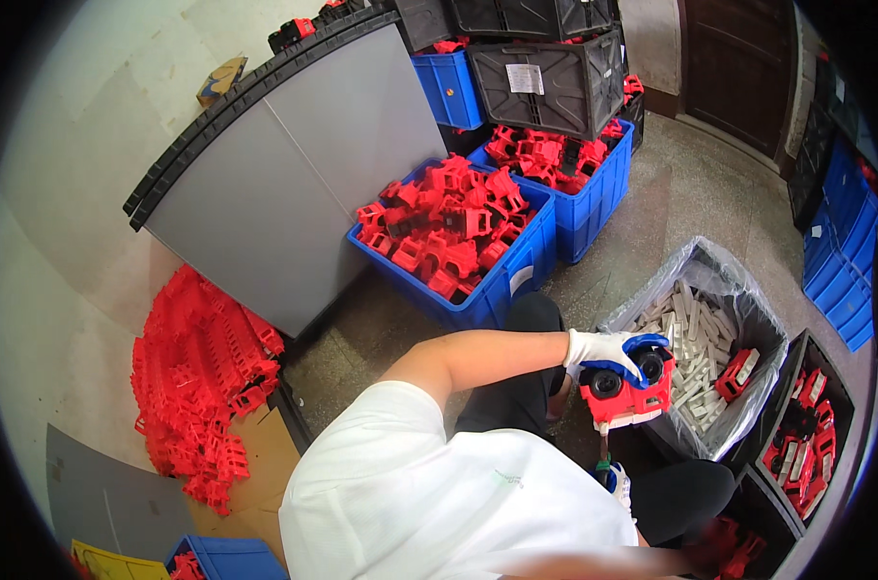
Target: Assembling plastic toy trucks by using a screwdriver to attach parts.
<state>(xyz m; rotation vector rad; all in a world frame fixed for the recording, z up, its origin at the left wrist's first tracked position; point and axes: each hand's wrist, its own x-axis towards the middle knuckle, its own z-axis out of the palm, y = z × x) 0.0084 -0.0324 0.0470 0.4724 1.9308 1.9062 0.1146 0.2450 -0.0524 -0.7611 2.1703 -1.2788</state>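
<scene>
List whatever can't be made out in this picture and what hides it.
All in the head view:
- Right hand: partly hidden by the white shirt, so its full grip on the green-handled tool cannot be seen.
- Far side of the red toy vehicle in the left hand: turned away from the camera.
- Lower-left blue crate: cut off by the bottom edge.
- White label: its print is too small.

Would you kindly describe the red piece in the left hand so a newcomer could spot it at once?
Find the big plastic-lined bin, right of centre. By its left side, the gloved left hand grips the red piece. Unlike the heaped red parts, it is held up and shows two round black parts.
</scene>
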